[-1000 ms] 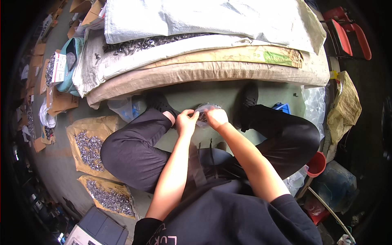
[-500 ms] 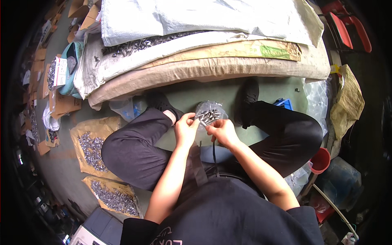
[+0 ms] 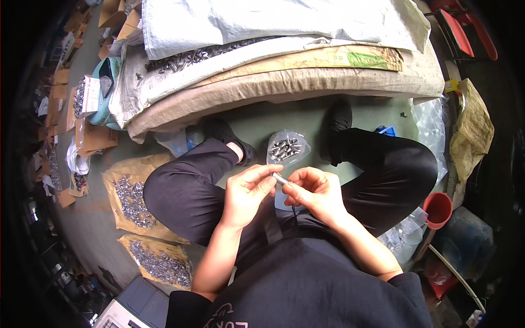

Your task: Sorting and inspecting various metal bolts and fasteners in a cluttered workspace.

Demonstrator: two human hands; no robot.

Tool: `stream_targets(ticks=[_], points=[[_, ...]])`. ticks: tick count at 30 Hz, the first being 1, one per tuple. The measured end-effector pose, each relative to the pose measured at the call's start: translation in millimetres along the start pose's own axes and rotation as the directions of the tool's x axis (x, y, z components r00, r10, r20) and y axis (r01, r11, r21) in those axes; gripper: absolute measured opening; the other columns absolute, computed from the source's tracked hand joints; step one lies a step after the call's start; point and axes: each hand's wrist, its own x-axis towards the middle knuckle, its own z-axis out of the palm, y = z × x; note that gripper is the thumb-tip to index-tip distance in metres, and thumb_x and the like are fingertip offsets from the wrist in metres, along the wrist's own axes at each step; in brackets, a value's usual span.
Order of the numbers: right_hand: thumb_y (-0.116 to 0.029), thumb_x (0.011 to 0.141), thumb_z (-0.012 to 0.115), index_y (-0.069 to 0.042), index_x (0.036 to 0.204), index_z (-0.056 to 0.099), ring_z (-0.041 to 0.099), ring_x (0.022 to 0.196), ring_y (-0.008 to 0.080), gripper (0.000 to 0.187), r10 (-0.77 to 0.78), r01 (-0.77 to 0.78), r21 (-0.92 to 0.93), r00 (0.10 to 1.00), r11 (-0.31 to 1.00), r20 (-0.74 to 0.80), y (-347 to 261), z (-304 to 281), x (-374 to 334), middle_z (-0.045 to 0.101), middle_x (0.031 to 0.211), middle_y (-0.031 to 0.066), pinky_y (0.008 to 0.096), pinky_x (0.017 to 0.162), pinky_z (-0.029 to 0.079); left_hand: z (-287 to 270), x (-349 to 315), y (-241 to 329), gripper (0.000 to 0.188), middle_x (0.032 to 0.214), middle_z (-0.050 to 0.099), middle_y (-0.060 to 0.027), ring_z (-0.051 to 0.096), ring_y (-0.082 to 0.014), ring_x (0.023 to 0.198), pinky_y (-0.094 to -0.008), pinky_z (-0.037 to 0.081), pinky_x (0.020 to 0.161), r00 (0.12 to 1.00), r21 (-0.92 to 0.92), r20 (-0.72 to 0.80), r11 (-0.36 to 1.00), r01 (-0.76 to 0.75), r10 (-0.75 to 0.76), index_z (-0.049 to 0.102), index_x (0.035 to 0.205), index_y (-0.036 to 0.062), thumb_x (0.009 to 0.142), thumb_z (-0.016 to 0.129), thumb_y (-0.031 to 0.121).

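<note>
Between my fingertips is a small shiny metal cylinder (image 3: 280, 179). The thumb and fingers of my left hand (image 3: 249, 194) pinch one end of it. At its other end, the fingers and thumb of my right hand (image 3: 317, 194) are closed on it too. Just beyond my hands, a clear plastic bag (image 3: 302, 146) lies on the floor with several similar metal parts (image 3: 285, 148) in it. What the far side of the held part looks like is hidden by my fingers.
Ahead stands a low bench covered with pale sacks (image 3: 328, 85), metal parts showing under a white sheet (image 3: 284, 22). Two brown sacks (image 3: 114, 202) heaped with small metal parts lie left of my crossed legs. A red bucket (image 3: 438, 210) is at right; cardboard boxes (image 3: 94, 136) stand far left.
Both hands have drawn back from the bag toward my body, carrying the metal cylinder, and are raised higher. The bag with its parts now shows uncovered.
</note>
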Motion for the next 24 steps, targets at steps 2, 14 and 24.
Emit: stream_targets(ticks=[2, 14, 24], points=[[-0.006, 0.077, 0.063, 0.003, 0.088, 0.055, 0.059, 0.059, 0.012, 0.017, -0.036, 0.036, 0.145, 0.999, 0.989, -0.005, -4.1, 0.7, -5.3, 0.061, 0.073, 0.0082, 0.021, 0.054, 0.048, 1.4, -4.6, 4.4, 0.021, 0.087, 0.055, -0.0046, 0.053, -0.0078, 0.069, -0.0194, 0.044, 0.063, 0.999, -0.116, 0.008, 0.993, -0.03, 0.031, 0.058, 0.102, -0.0033, 0.082, 0.054, 0.003], [-0.006, 0.077, 0.063, 0.002, 0.088, 0.054, 0.059, 0.06, 0.01, 0.017, -0.073, 0.068, 0.216, 0.997, 0.974, 0.013, -23.0, 10.2, -10.1, 0.06, 0.075, 0.0062, 0.0199, 0.055, 0.048, 4.6, -8.1, 21.9, 0.019, 0.084, 0.057, -0.0042, 0.053, -0.0077, 0.067, -0.0189, 0.044, 0.063, 0.998, -0.14, -0.037, 0.988, -0.064, 0.059, 0.059, 0.099, -0.0034, 0.082, 0.055, 0.003], [-0.008, 0.084, 0.054, 0.005, 0.1, 0.05, 0.056, 0.06, 0.0129, 0.021, -0.204, 0.202, 0.199, 0.979, 0.959, -0.009, -48.2, -3.8, 15.1, 0.059, 0.078, 0.0126, 0.0272, 0.061, 0.049, -60.0, 75.5, 88.1, 0.015, 0.078, 0.06, -0.0064, 0.057, -0.0118, 0.064, -0.0231, 0.049, 0.056, 0.971, -0.403, -0.219, 0.897, -0.183, 0.1, 0.057, 0.094, -0.0019, 0.084, 0.052, 0.009]])
